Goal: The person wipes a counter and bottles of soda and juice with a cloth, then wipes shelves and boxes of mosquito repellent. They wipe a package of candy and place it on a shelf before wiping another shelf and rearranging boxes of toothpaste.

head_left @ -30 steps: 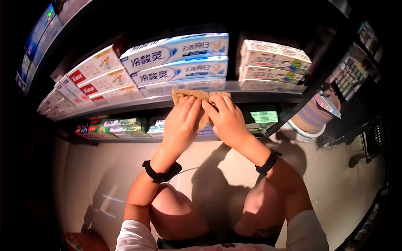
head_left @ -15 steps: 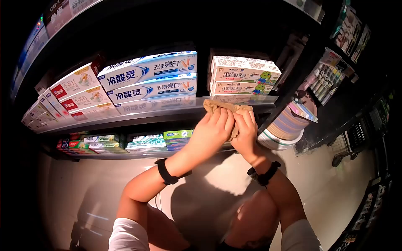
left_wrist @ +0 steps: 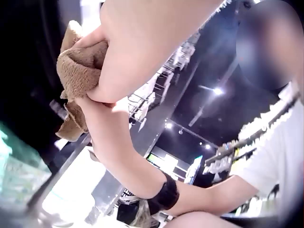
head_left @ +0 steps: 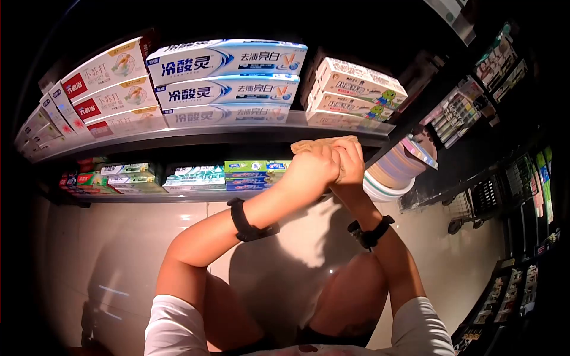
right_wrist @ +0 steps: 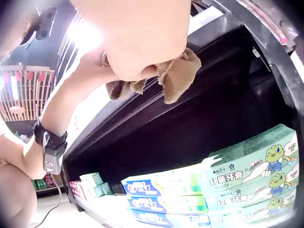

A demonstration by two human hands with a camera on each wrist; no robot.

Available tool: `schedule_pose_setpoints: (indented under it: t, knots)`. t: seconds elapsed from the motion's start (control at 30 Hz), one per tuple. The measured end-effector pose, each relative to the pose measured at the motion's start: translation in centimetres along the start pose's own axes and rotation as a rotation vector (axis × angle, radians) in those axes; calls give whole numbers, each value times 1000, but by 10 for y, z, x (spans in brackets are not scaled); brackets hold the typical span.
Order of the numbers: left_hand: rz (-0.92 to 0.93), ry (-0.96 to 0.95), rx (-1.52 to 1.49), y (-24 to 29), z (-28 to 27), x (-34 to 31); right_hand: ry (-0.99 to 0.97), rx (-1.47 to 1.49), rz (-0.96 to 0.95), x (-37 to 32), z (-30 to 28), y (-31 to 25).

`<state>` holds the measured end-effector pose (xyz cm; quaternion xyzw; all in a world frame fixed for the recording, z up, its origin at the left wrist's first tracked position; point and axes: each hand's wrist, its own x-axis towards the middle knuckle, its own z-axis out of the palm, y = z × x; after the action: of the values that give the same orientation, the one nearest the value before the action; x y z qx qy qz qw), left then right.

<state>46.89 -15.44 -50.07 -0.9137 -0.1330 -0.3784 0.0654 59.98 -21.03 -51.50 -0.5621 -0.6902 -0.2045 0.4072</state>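
The brown cloth, the left hand and the right hand have shifted rightward along the shelf over the past second, from below the blue-and-white boxes to below the frog-printed boxes. Right of centre in the head view's upper half, the cloth sits bunched at the shelf's front edge, gripped by both hands, fingers curled over it. Its visible strip runs left to right, nearly parallel to that edge, a loose end pointing left. In the left wrist view its folds run top to bottom at upper left; in the right wrist view a flap juts right from the right hand. Fingers cover the cloth's middle; contact with the edge cannot be made out. The left wrist view largely hides the right hand, while the right wrist frame's bottom cuts off stacked green boxes.
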Motion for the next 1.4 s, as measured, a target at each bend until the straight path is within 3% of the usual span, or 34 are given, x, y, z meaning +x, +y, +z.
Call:
schedule_pose_setpoints:
  t: [0.07, 0.1, 0.13, 0.2, 0.23, 0.27, 0.4, 0.43, 0.47, 0.53, 0.57, 0.6, 0.67, 0.73, 0.77, 0.8, 0.83, 0.87, 0.9, 0.93, 0.97, 1.0, 1.07, 1.1, 1.13, 1.2, 1.27, 1.33, 1.4]
  knots:
    - [37, -50, -72, -9, 18, -9, -82, 63, -30, -9, 4, 7]
    - [59, -38, -198, -13, 27, -15, -216, 103, 19, -15, 1, 9]
    - [64, -165, -181, -13, 25, -18, -290, 122, 16, -21, 2, 15]
    - [69, -237, -312, -15, 25, -25, -537, 118, 26, -30, -2, 27]
    - [75, -276, -323, -14, 26, -25, -659, 179, 126, -29, -8, 25]
    - [76, -319, -336, -14, 26, -25, -686, 201, 122, -30, -11, 28]
    - [-24, -525, -528, -17, 50, -33, -1136, 519, 759, -35, -16, 32]
    - [-13, -609, -537, -18, 59, -36, -1265, 474, 832, -37, -13, 37]
    - [-5, -687, -537, -18, 68, -38, -1233, 823, 328, -118, 52, 117]
    - [-32, -926, -495, -13, 81, -49, -1484, 327, 632, -79, 25, 57]
    - [46, -1012, -510, -11, 86, -58, -1320, 734, 474, -94, 33, 59]
    - [125, -1095, -527, -8, 92, -70, -1335, 748, 455, -109, 46, 59]
    - [169, -1321, -486, -2, 114, -99, -1585, 363, 213, -133, 64, 49]
    - [221, -1450, -561, -3, 123, -120, -1632, 628, 337, -142, 69, 28]
    - [234, -1546, -747, -8, 139, -137, -1715, 590, 430, -143, 71, 17]
    - [73, -1502, -767, -14, 186, -177, -1783, 536, 518, -140, 74, 7]
    - [49, -1482, -716, -21, 169, -174, -1842, 438, 422, -128, 76, -2]
    - [53, -1615, -653, -24, 144, -159, -1895, 336, 343, -118, 75, -9]
    - [-28, -1815, -617, -26, 164, -162, -1740, 423, 243, -119, 78, -3]
    - [91, -1439, -581, -31, 105, -136, -1585, 508, 150, -128, 86, 9]
    - [106, -1428, -563, -33, 101, -123, -1469, 583, 196, -140, 97, 24]
    - [150, -1460, -530, -33, 103, -110, -1600, 533, 298, -94, 71, 12]
    - [211, -1416, -506, -33, 76, -66, -1454, 512, 352, -61, 54, 21]
    - [120, -1316, -489, -31, 47, -40, -1368, 444, 355, -38, 38, 23]
    - [27, -1212, -471, -29, 19, -18, -1127, 476, 246, -28, 22, 32]
    - [6, -757, -582, -26, -23, 8, -934, 611, 525, 3, -36, 20]
    - [66, -545, -696, -21, -62, 33, -552, 801, 478, -1, -69, 28]
    - [95, -18, -705, -9, -77, 46, -97, 723, 425, 12, -91, 18]
    - [64, 173, -562, -12, -77, 57, 214, 653, 366, 29, -98, 17]
